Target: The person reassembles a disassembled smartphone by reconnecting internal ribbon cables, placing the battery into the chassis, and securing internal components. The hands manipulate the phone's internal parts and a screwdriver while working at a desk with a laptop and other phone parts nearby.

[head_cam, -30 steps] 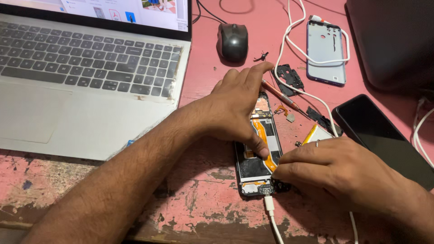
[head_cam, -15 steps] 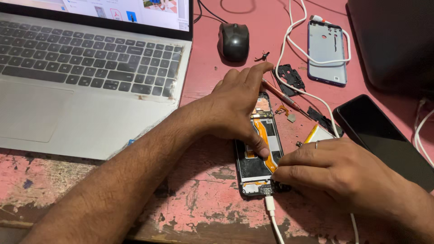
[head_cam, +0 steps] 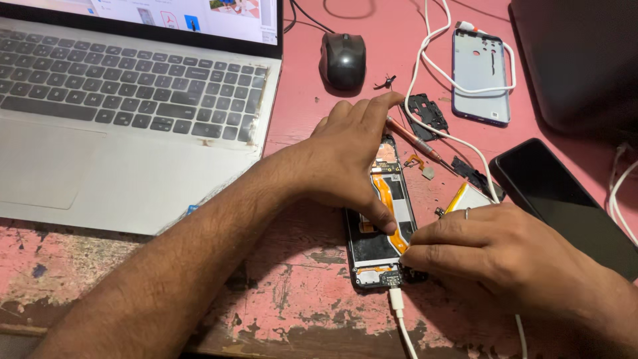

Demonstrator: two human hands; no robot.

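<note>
An opened phone (head_cam: 381,219) with its back removed lies on the worn pink table (head_cam: 312,299), an orange flex cable (head_cam: 391,206) running down its middle. My left hand (head_cam: 352,156) rests over the phone's upper half, fingers spread, with the thumb pressing on the flex cable. My right hand (head_cam: 495,249) sits at the phone's lower right, its fingertips pinched at the lower end of the flex cable. A white charging cable (head_cam: 399,309) is plugged into the phone's bottom port. A thin screwdriver (head_cam: 415,138) lies just beyond my left fingertips.
A silver laptop (head_cam: 126,119) fills the left. A black mouse (head_cam: 343,60) lies at the back. A pale blue phone back cover (head_cam: 480,76) and white cable (head_cam: 432,63) lie at the right rear. A black phone (head_cam: 565,203), small black parts (head_cam: 425,110) and a flat battery (head_cam: 465,198) sit at the right.
My left thumb has slid slightly down the flex cable. Both hands otherwise stay in place over the phone.
</note>
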